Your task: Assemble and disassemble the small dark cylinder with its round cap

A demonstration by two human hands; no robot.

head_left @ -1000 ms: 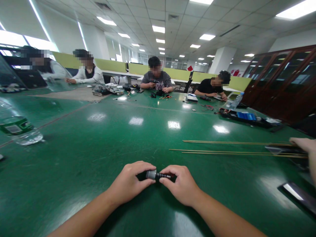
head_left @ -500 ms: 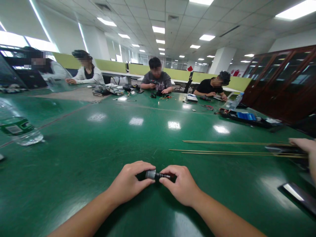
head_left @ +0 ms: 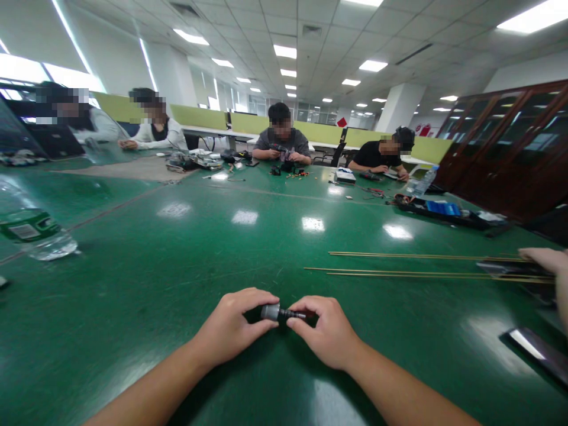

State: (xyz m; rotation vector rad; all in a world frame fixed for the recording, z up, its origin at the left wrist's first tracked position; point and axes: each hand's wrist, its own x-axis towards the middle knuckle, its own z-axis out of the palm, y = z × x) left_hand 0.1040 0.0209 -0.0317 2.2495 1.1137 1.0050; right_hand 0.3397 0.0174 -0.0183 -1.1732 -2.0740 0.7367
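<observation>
Watching over the head cam from my end, I've got the little cylindrical part (head_left: 271, 312) between both hands, low in the view and roughly centered, right over the green table (head_left: 199, 248). Its long axis runs pretty much left to right, dipping a touch toward the right. The fat grey end points left, then it narrows to a black middle, and the thin metallic tip points right.

My left hand (head_left: 233, 324) is pinching the grey end, thumb on the near side and fingers on the far side. My right hand (head_left: 331, 332) has thumb and index finger closed around the skinny end, so part of that is hidden. Can't tell whether the part touches the tabletop.

Off to the right, thin brass-colored rods (head_left: 426, 274) lie nearly parallel to it, with another person's hand (head_left: 548, 260) by their far ends. Clear bottle (head_left: 42, 234) well off left.
</observation>
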